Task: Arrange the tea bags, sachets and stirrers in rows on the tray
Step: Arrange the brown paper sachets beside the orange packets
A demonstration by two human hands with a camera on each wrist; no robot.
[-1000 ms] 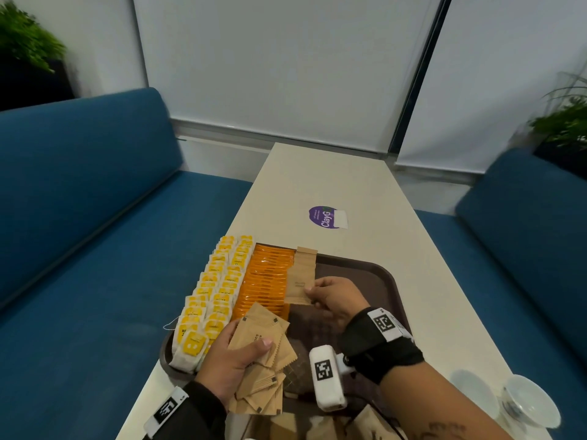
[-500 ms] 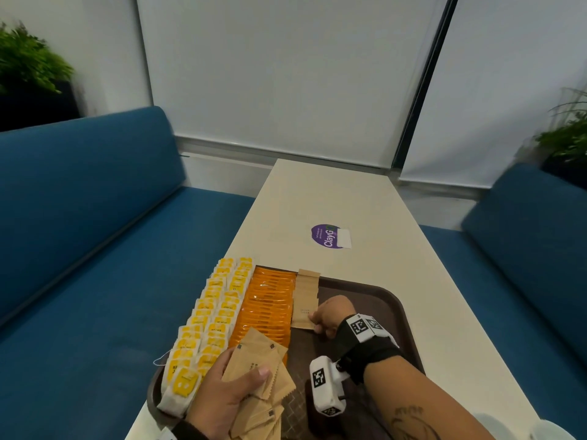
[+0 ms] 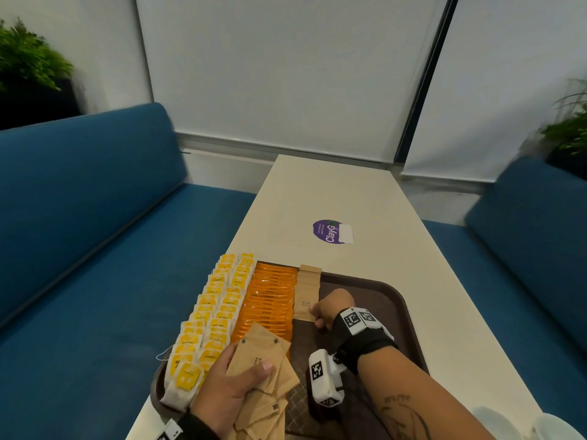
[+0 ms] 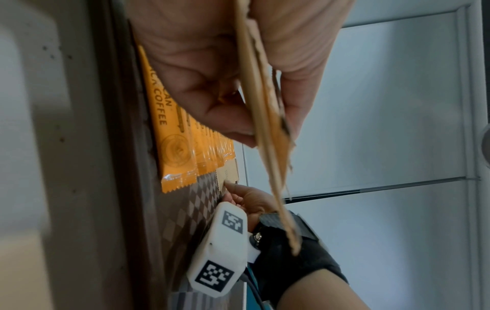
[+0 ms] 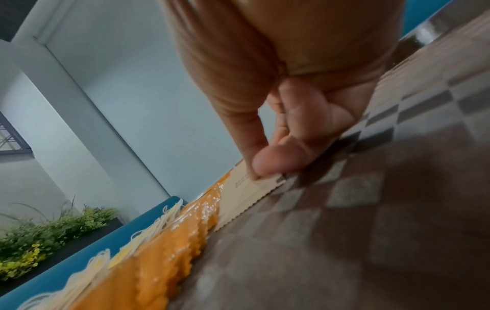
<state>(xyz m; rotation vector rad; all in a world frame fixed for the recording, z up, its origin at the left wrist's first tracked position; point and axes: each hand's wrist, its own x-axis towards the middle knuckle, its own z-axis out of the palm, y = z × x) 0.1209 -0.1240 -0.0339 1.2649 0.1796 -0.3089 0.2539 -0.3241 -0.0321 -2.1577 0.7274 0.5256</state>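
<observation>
Together, left hand (image 3: 228,387) grips brown sachets (image 3: 263,360); right hand (image 3: 332,308) pinches one.

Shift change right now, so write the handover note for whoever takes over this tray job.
Left hand: grips a fanned stack of brown sachets over the tray's near end.
Right hand: pinches the nearest sachet of the brown sachet row, which lies on the tray.
Done: two columns of yellow tea bags along the left edge, then a full row of orange coffee sachets, then the brown row, begun at the far end.
Left: release this sachet, then carry the brown row toward the near edge from the left-hand stack. No stirrers are in view.
</observation>
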